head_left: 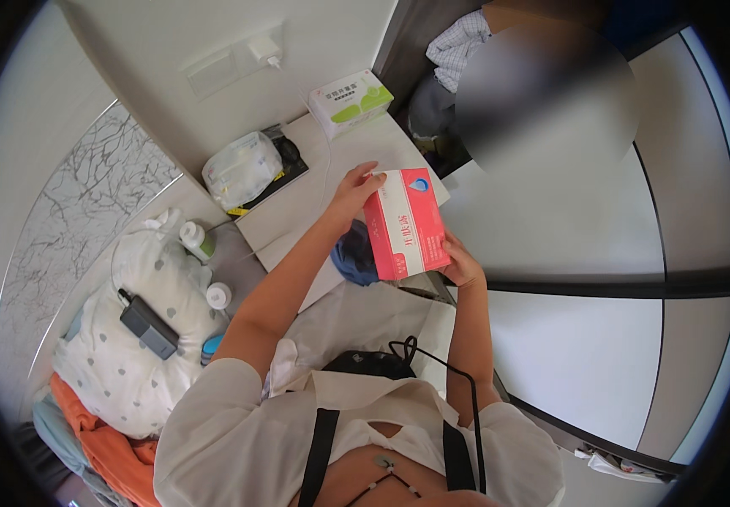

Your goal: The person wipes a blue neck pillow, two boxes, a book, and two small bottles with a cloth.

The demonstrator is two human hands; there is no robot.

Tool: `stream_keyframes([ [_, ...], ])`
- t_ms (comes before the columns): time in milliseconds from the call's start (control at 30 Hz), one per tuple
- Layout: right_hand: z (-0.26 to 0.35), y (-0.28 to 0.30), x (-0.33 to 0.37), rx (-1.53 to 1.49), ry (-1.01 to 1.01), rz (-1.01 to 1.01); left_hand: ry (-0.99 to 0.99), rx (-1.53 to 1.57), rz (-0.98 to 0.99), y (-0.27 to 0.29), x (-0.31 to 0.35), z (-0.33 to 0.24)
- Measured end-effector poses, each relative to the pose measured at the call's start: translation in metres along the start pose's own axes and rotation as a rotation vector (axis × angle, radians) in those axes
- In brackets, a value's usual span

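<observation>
A red and white cardboard box [405, 226] with a blue drop on its top corner is held up between both hands. My left hand [355, 191] grips its upper left edge, fingers at the far corner. At the lower right side, my right hand [461, 260] closes round the near corner. The box is tilted above the front edge of a pale bedside table [297, 215]. Just under it, dark blue cloth [353, 254] shows in part; the box covers the rest.
On the table stand a white and green box [351, 100] and a white soft pack [242, 171]. A power bank [149, 325] lies on a spotted pillow [103, 338], left. Two white bottles [197, 240] sit beside it. White cabinet panels [568, 228] fill the right; a cable crosses my front.
</observation>
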State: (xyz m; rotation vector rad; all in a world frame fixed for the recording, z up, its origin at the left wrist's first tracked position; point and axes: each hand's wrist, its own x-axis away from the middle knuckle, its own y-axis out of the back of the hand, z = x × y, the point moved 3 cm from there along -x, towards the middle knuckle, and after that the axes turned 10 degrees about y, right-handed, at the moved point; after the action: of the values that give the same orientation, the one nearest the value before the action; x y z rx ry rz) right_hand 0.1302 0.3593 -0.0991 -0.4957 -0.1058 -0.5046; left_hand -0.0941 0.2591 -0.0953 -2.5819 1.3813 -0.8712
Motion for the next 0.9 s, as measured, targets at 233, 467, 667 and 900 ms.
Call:
stream_keyframes([
  [233, 0.013, -0.028, -0.076, -0.159, 0.107, -0.182, -0.196, -0.018, -0.236, 0.009, -0.02, -0.006],
  [467, 0.024, -0.067, -0.179, -0.153, 0.184, -0.198, -0.399, -0.063, -0.422, 0.017, -0.026, -0.015],
  [667, 0.0, -0.084, -0.222, 0.043, -0.01, -0.231, -0.305, 0.071, -0.318, 0.022, -0.037, -0.043],
  [900, 0.011, -0.071, -0.233, 0.059, 0.077, -0.144, -0.383, 0.3, -0.171, 0.029, -0.073, -0.046],
])
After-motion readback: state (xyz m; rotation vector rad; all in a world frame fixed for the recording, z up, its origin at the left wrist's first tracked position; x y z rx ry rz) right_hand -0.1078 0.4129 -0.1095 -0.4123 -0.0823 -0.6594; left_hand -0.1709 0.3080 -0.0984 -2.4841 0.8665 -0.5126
